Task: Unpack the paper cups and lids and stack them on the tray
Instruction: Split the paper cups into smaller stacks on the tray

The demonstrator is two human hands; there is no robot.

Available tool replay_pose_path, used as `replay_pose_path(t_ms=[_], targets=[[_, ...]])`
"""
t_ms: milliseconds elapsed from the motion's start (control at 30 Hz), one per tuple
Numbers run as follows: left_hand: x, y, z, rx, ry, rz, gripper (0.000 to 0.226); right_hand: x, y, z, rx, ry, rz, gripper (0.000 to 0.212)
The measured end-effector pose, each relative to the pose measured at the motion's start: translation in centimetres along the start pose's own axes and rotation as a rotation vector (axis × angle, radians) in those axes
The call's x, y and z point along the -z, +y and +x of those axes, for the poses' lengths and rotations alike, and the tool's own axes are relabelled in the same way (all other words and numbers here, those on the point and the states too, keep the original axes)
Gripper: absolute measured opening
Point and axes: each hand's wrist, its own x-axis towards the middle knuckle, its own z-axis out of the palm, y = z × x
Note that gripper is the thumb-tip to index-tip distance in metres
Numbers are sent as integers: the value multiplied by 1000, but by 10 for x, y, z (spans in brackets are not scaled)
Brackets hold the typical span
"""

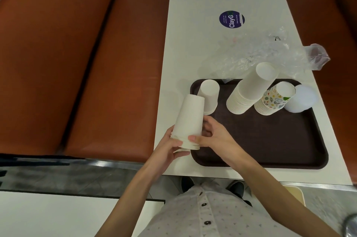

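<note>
- Upper right of frame, on the white counter [193,43]: crumpled clear plastic wrap [270,53], its near edge touching the tray's far rim; part hangs off the counter's right edge.
- Round blue sticker [231,19] on the counter, further up, apart from the wrap.
- Brown bench seats [96,62] fill the left side; a strip of the same at far right.
- Dark brown tray [270,140] sits at centre right, on the counter's near end.
- On the tray, all along its far edge, all upside down:
- short white cup stack [208,95] at the tray's upper-left corner;
- tall white cup stack [249,89] mid-tray, well apart from the short one;
- printed cup stack [274,99] touching the tall one's right side, coloured pattern, shorter;
- translucent white lids [301,99] just right of the printed cups, at the tray's right rim.
- Held white cup stack [189,118]: plain white, base up, tilted slightly, rims layered at the low end. It is in the air over the tray's left rim, just in front of the short stack and partly covering it.
- Left grip [170,147]: curled under and round the rim end of the held stack, holding it.
- Right grip [216,136]: thumb on the layered rims, fingers curled behind the stack's side, pinching it.
</note>
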Motion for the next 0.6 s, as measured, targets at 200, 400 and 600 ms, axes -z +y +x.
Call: replay_pose_path(t_ms=[200,400,600], targets=[[-6,-3,1,-14,56,20,72,4,-9,5,-26,-23,29,87],[1,8,-5,-75,33,112,83,3,-20,7,34,3,123,94],[10,14,-12,-121,28,155,71,3,-37,7,169,55,87,96]])
